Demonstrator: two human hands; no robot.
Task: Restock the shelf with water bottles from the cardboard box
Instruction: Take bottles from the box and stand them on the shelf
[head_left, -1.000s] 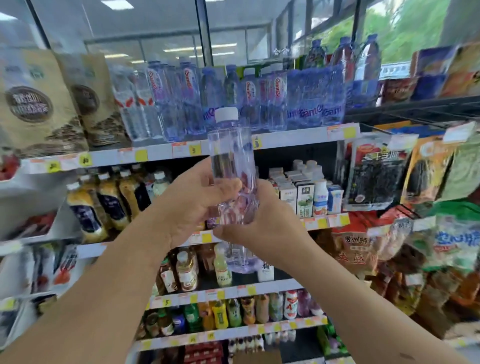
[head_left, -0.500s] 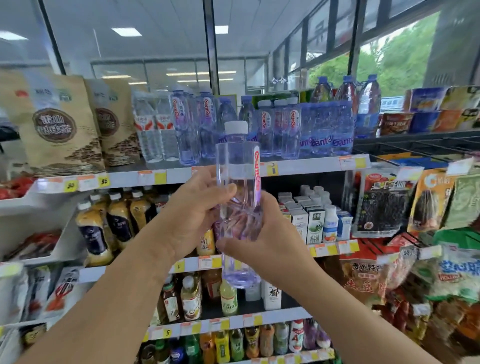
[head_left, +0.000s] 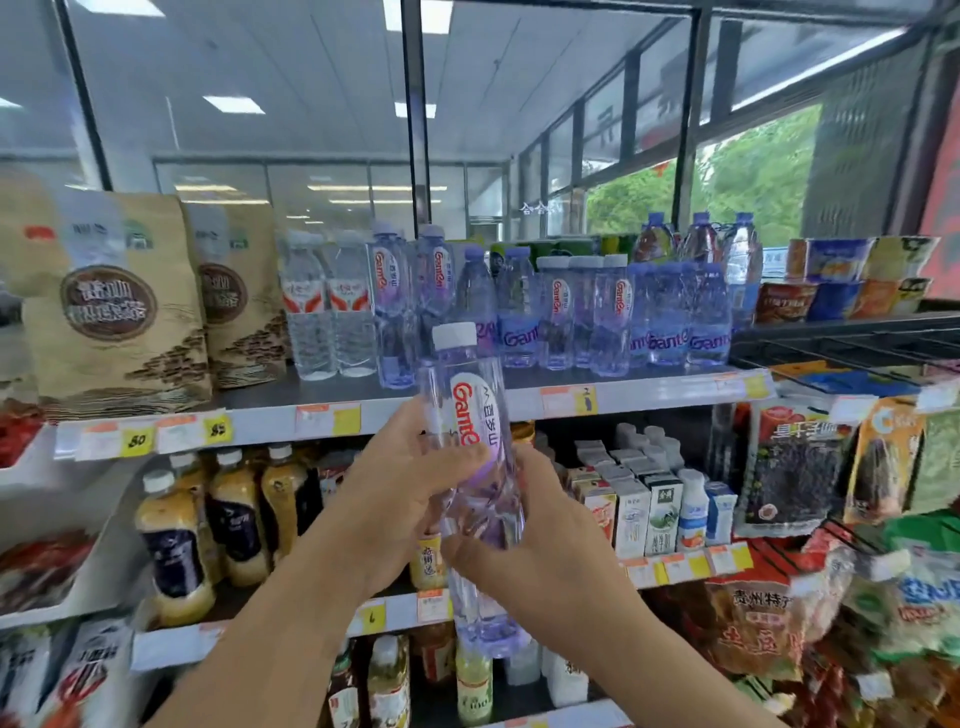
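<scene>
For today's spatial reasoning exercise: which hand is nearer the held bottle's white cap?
Left. The left hand grips the bottle at its label, below the white cap; the right hand grips farther down the body.

Bottle (head_left: 470, 467) was upright in front of the shelving, cap above the front edge of the top shelf (head_left: 649, 389). Left hand (head_left: 395, 499) gripped it from 9 o'clock, right hand (head_left: 540, 561) from 4 o'clock, lower down. Behind it at 12 o'clock, a row of water bottles (head_left: 571, 312) stood on the top shelf, with bags (head_left: 114, 312) at 10 o'clock on the same shelf. One shelf down: drink bottles (head_left: 176, 535) at 8 o'clock, cartons (head_left: 631, 514) at 3 o'clock, packets (head_left: 795, 467) beyond them
</scene>
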